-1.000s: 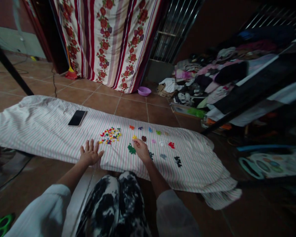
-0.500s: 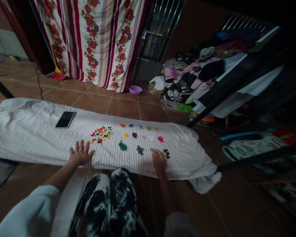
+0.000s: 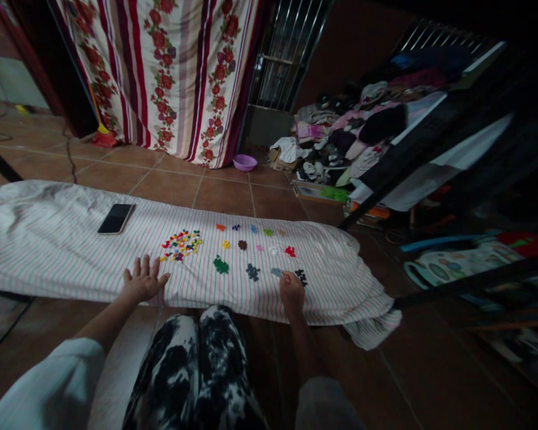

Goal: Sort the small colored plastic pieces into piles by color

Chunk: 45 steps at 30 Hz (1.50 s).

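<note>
My left hand [image 3: 141, 282] rests flat on the striped cloth with its fingers spread, just below a mixed pile of small coloured pieces [image 3: 182, 245]. My right hand [image 3: 292, 291] has its fingers pinched together beside a small light grey pile [image 3: 277, 272]; whatever is between the fingertips is hidden. Black pieces [image 3: 300, 276] lie just right of that hand. To its left are a dark grey pile [image 3: 253, 272] and a green pile [image 3: 221, 264]. Farther back sit red pieces [image 3: 290, 251], brown pieces [image 3: 242, 245], yellow pieces [image 3: 225, 244] and several other small single-colour groups.
A phone [image 3: 116, 218] lies at the left on the striped cloth [image 3: 58, 239]. Beyond the cloth, a purple basin [image 3: 244, 162] stands on the tiled floor near a floral curtain [image 3: 183, 77]. Heaped clothes [image 3: 354, 131] fill the back right, behind a dark slanting bar.
My right hand has drawn slightly to the right, and more of the light grey pile now shows. My left hand has stayed flat in place. The view has shifted a little.
</note>
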Tool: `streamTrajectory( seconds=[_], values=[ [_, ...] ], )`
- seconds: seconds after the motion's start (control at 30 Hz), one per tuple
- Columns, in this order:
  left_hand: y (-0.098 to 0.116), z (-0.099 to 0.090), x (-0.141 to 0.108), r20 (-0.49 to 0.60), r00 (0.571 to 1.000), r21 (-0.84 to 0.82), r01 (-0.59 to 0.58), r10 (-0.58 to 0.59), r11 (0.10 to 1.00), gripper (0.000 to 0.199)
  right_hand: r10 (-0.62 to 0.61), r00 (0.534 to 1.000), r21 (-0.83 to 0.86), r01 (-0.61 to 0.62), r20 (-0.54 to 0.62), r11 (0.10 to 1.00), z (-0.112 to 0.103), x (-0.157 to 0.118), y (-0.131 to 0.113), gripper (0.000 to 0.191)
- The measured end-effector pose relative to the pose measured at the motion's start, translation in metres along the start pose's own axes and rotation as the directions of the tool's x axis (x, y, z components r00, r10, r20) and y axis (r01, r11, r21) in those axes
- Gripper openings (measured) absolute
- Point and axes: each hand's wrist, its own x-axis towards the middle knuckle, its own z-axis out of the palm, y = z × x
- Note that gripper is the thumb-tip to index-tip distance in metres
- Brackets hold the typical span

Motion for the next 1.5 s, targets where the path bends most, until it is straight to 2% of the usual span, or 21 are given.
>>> streamTrajectory(
  seconds=[0.3, 0.47, 0.57, 0.7, 0.83, 1.0, 1.13, 1.33, 1.5],
  values=[
    [-0.002, 0.006, 0.004, -0.006, 1.000, 0.006, -0.005, 0.005, 1.000, 0.079, -0.021, 1.000, 0.056, 0.021, 0.003, 0.998, -0.002, -0.006, 0.002, 0.039],
    [0.004, -0.003, 0.006, 0.062, 0.998, -0.011, 0.027, -0.026, 1.000, 0.076, -0.073, 0.996, 0.022, 0.074, -0.054, 0.997, -0.003, -0.006, -0.003, 0.040],
    [0.007, -0.005, 0.007, 0.101, 0.994, -0.013, 0.031, -0.029, 0.999, 0.076, -0.112, 0.992, 0.041, 0.114, -0.057, 0.993, -0.001, -0.006, -0.017, 0.039],
    [0.005, 0.000, 0.008, 0.076, 0.997, -0.034, 0.016, -0.014, 0.999, 0.076, -0.209, 0.977, 0.169, 0.200, 0.036, 0.965, 0.012, -0.007, -0.054, 0.035],
    [0.003, 0.004, 0.007, 0.062, 0.998, -0.066, 0.002, 0.002, 0.998, 0.075, -0.344, 0.923, 0.320, 0.279, 0.169, 0.905, 0.040, -0.006, -0.108, 0.032],
    [0.005, 0.003, 0.006, 0.056, 0.998, -0.083, 0.002, 0.003, 0.997, 0.075, -0.471, 0.797, 0.363, 0.340, 0.378, 0.867, 0.085, -0.001, -0.180, 0.026],
    [0.006, 0.002, 0.005, 0.067, 0.998, -0.085, 0.001, 0.004, 0.996, 0.075, -0.509, 0.710, 0.350, 0.376, 0.485, 0.858, 0.119, 0.005, -0.226, 0.025],
    [0.007, 0.004, 0.004, 0.035, 0.999, -0.086, -0.003, 0.006, 0.996, 0.074, -0.510, 0.616, 0.277, 0.438, 0.601, 0.855, 0.155, 0.012, -0.265, 0.027],
    [0.007, 0.003, 0.004, 0.043, 0.999, -0.099, -0.006, 0.010, 0.995, 0.074, -0.431, 0.613, 0.148, 0.456, 0.663, 0.877, 0.168, 0.018, -0.274, 0.029]
  ],
)
